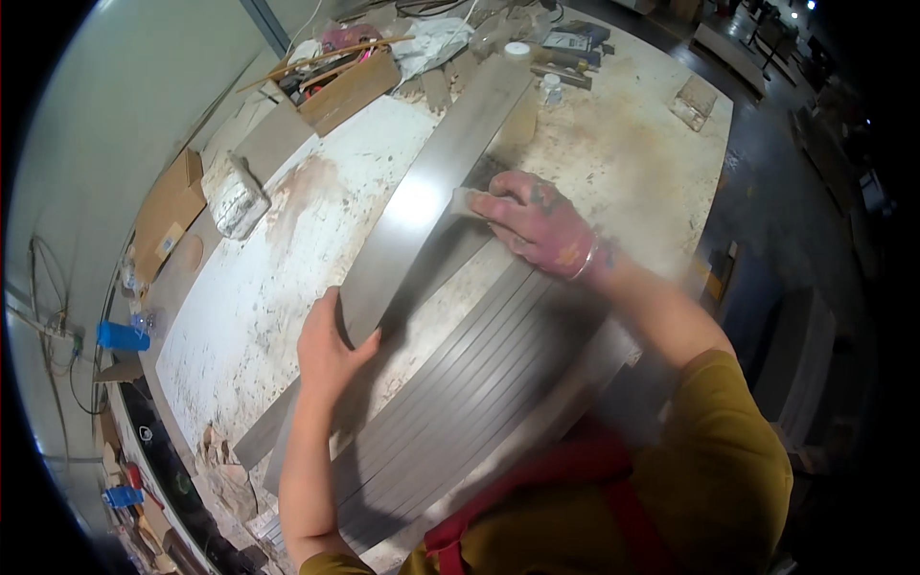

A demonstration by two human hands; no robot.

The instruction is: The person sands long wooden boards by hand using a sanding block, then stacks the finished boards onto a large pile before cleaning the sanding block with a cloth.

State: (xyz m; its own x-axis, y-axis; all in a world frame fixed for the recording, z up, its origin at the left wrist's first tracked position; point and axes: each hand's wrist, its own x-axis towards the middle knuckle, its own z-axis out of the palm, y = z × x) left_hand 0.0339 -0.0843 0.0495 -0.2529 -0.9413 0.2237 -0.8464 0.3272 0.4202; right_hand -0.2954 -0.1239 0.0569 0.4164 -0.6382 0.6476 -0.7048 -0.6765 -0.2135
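We sand the strip [422, 201]: left hand [331, 350] clamps its edge, right hand [537, 225] presses a closed-fingered pad [467, 200]; next stroke needs steady bracing.

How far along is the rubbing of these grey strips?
Done: cannot tell; no strip looks clearly different. In hand: the left hand steadies the long grey strip while the right hand presses a small pad on it. Left: a stack of similar strips lies beneath.

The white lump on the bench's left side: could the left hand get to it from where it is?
Probably yes. The left hand rests on the long grey strip, and only bare stained bench lies between it and the white lump; nothing stands in the way.
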